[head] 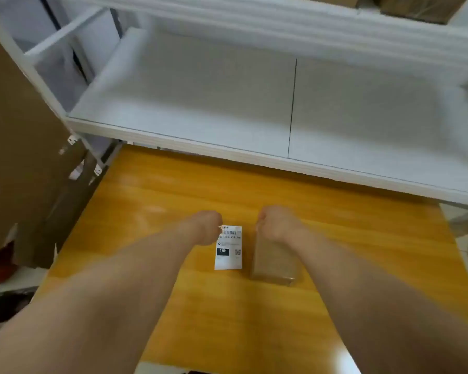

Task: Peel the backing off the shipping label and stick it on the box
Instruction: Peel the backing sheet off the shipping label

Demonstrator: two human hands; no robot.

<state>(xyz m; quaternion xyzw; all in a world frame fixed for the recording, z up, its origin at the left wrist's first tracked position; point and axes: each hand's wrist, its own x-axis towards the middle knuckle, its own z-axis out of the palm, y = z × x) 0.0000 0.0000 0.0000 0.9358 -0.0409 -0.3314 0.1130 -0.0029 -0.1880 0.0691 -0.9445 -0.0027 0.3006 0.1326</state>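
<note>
A white shipping label (229, 248) with a barcode and a black "15H" block lies on the yellow wooden table (173, 201). My left hand (204, 225) pinches the label's top left corner with its fingers curled. Just right of the label stands a small brown cardboard box (273, 263), blurred. My right hand (277, 222) rests on the box's far end with its fingers closed over it. The fingertips of both hands are hidden behind the knuckles.
A white shelf (227, 141) overhangs the far side of the table. Large brown cardboard sheets (19, 157) lean at the left. More cardboard boxes (416, 6) sit on the upper shelf at the top right.
</note>
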